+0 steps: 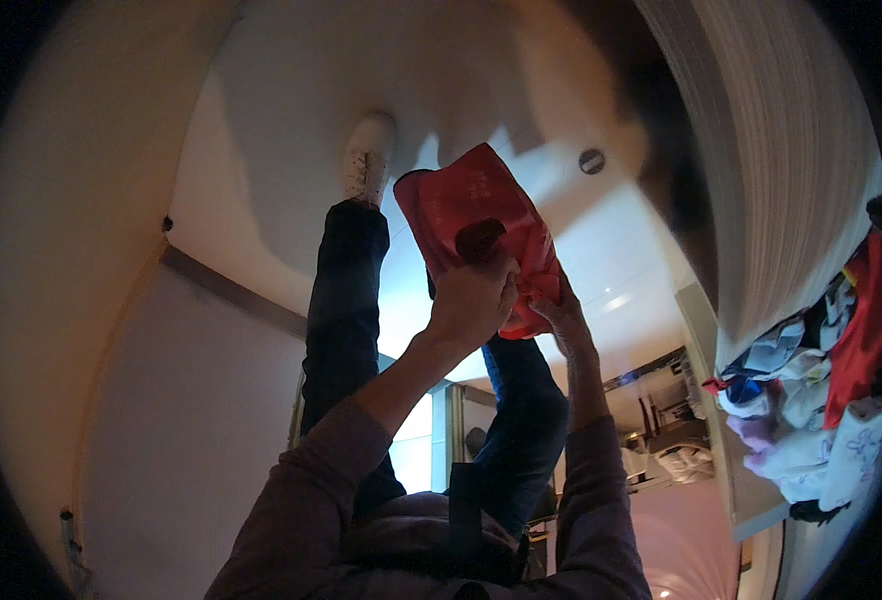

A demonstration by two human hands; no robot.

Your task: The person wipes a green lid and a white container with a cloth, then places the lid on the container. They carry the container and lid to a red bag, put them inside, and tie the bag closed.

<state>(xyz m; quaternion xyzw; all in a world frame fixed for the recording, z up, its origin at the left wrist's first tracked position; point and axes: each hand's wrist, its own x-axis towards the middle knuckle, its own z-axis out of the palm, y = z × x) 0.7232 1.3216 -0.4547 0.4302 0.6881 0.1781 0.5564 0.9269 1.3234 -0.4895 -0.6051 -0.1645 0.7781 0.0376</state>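
Red plastic bag (476,225), soft and crumpled, sits up in front of the person, above the knees, held between both hands over a pale glossy floor (261,120). It has a dark cut-out handle hole near the middle. Left hand (471,300) is clenched on the bag's lower edge just under that hole, fingers curled into the plastic. Right hand (551,305) grips the bag's right lower side, fingers mostly hidden behind the folds, so how tightly it grips cannot be told. Step in hand looks like working the bag open or straightening it at the mouth, early rather than finished, since the bag is bunched and no opening shows. Next move likely needs the two hands to pull apart along the edge while keeping hold of the thin film, which will slip and fold easily. Below: legs in dark trousers (346,300), a white shoe (369,158) on the floor just left of the bag. Round floor drain (592,161) to the right. Pile of mixed clothes (821,390) well apart at far right.
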